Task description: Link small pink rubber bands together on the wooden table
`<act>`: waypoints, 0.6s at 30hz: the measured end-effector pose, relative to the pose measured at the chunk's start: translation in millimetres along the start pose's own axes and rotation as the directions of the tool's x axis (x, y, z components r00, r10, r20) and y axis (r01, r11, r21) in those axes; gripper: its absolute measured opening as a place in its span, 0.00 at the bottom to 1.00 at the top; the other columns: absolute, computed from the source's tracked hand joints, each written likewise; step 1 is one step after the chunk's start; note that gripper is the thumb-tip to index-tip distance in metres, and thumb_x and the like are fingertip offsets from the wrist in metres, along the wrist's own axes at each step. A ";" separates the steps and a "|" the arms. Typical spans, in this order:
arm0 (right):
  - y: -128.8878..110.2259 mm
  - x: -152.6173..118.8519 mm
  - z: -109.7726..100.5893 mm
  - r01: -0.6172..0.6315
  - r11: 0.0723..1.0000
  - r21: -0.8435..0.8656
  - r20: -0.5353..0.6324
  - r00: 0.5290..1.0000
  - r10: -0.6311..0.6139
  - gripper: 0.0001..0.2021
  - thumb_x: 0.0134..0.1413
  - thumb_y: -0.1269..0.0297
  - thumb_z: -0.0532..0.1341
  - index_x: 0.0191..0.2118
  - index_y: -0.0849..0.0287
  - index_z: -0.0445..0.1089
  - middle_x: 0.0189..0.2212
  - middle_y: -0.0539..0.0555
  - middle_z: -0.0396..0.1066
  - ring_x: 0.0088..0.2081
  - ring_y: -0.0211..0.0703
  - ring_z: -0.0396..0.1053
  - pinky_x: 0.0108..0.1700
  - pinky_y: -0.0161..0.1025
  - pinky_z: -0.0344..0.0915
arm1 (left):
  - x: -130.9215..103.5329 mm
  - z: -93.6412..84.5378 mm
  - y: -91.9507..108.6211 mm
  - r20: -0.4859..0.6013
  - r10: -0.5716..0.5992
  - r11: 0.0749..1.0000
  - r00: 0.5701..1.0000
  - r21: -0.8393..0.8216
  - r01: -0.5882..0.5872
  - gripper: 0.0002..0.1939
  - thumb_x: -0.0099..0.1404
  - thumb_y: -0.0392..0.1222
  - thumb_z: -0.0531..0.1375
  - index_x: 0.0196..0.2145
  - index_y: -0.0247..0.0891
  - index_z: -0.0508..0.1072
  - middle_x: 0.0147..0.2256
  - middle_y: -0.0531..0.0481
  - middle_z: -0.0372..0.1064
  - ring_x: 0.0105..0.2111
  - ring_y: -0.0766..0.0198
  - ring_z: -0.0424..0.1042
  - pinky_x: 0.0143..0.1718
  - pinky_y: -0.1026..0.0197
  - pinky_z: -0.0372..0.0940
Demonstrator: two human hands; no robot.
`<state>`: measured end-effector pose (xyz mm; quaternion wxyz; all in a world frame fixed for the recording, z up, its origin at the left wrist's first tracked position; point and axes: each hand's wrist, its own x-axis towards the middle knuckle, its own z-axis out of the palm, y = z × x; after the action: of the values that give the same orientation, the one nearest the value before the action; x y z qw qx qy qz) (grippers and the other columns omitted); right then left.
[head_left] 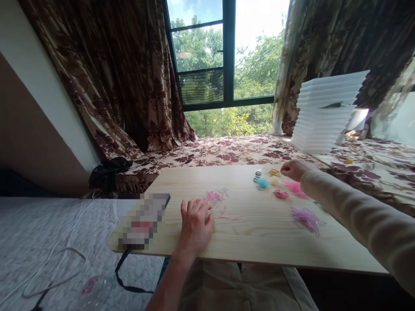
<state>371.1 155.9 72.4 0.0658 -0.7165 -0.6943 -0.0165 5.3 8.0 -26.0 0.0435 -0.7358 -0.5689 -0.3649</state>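
Observation:
My left hand (196,220) rests palm down on the wooden board, its fingers slightly bent and apart. Just beyond its fingertips lies a loose scatter of small pink and pale-coloured bands (216,195). At the far right of the board, my right hand (294,169) is closed, and anything in its fingers is too small to make out. Beside it sit a yellow bundle (274,172) and a cream one (275,181). Nearer me are a bright pink pile (295,188), a red bundle (280,194), a turquoise bundle (262,183) and a purple pile of bands (307,219).
Small metallic-looking rings (257,173) lie near the board's (246,242) far edge. A blurred flat device (142,222) with a black strap occupies the left end. Behind stands a white foam stack (326,114) on a flowered cover. White cables (69,250) cross the bed at left.

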 end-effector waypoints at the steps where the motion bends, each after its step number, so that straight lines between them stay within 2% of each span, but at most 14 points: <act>1: -0.3 4.8 4.1 -0.016 1.000 -0.011 0.016 1.000 0.016 0.16 0.63 0.56 0.59 0.53 0.55 0.69 0.53 0.56 0.68 0.49 0.45 0.70 0.49 0.47 0.70 | -0.2 0.1 0.1 -0.002 0.001 1.000 1.000 -0.001 -0.001 0.08 0.64 0.33 0.57 0.38 0.41 0.75 0.41 0.47 0.76 0.53 0.51 0.66 0.64 0.36 0.47; 5: -2.8 14.8 18.0 -0.046 0.999 -0.029 0.046 0.998 0.047 0.16 0.63 0.56 0.60 0.53 0.55 0.69 0.54 0.56 0.68 0.49 0.45 0.69 0.49 0.48 0.70 | 0.0 -0.9 1.6 0.002 0.002 1.000 1.000 -0.002 -0.002 0.09 0.64 0.33 0.57 0.38 0.41 0.75 0.41 0.47 0.76 0.53 0.51 0.66 0.64 0.36 0.47; 8: -3.6 16.9 20.0 -0.048 0.999 -0.019 0.044 0.998 0.049 0.17 0.63 0.56 0.60 0.54 0.55 0.68 0.54 0.57 0.68 0.49 0.45 0.70 0.49 0.48 0.70 | 0.3 -1.9 2.4 0.006 -0.003 1.000 1.000 -0.002 0.003 0.09 0.64 0.33 0.57 0.38 0.41 0.75 0.41 0.47 0.76 0.53 0.51 0.66 0.64 0.36 0.47; 10: -2.6 16.1 14.0 -0.038 0.999 0.004 0.024 0.999 0.038 0.17 0.62 0.56 0.60 0.54 0.56 0.68 0.53 0.57 0.68 0.49 0.45 0.70 0.49 0.49 0.70 | 0.6 -2.6 2.9 0.008 -0.007 1.000 1.000 -0.007 0.007 0.09 0.64 0.33 0.57 0.38 0.42 0.75 0.41 0.48 0.76 0.52 0.52 0.67 0.64 0.36 0.47; 13: -1.4 9.5 -5.6 0.004 0.998 0.067 -0.041 0.999 -0.001 0.15 0.64 0.56 0.59 0.52 0.56 0.69 0.52 0.56 0.69 0.47 0.43 0.70 0.48 0.47 0.70 | 1.0 -4.2 4.1 0.017 -0.015 1.000 1.000 -0.019 0.015 0.09 0.64 0.33 0.57 0.37 0.42 0.75 0.41 0.48 0.76 0.52 0.52 0.67 0.64 0.36 0.46; 16: -8.2 -7.7 -28.6 0.103 0.980 0.172 -0.151 0.986 -0.077 0.07 0.59 0.59 0.63 0.38 0.56 0.75 0.36 0.54 0.75 0.35 0.41 0.71 0.40 0.44 0.70 | 1.3 -6.4 5.6 0.025 -0.021 0.999 0.999 -0.034 0.022 0.08 0.65 0.33 0.56 0.37 0.41 0.75 0.41 0.48 0.76 0.53 0.52 0.66 0.64 0.36 0.46; 18: -20.0 -27.9 -37.6 0.212 0.939 0.270 -0.255 0.956 -0.142 0.03 0.50 0.65 0.67 0.27 0.55 0.77 0.24 0.51 0.73 0.26 0.40 0.67 0.33 0.42 0.66 | 1.3 -7.3 6.2 0.031 -0.022 0.999 0.999 -0.045 0.024 0.08 0.65 0.33 0.56 0.37 0.41 0.75 0.41 0.48 0.76 0.53 0.52 0.66 0.64 0.36 0.46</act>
<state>352.7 124.4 107.8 0.2505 -0.6260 -0.7385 -0.0022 7.2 3.4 -17.8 0.0140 -0.7354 -0.5695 -0.3670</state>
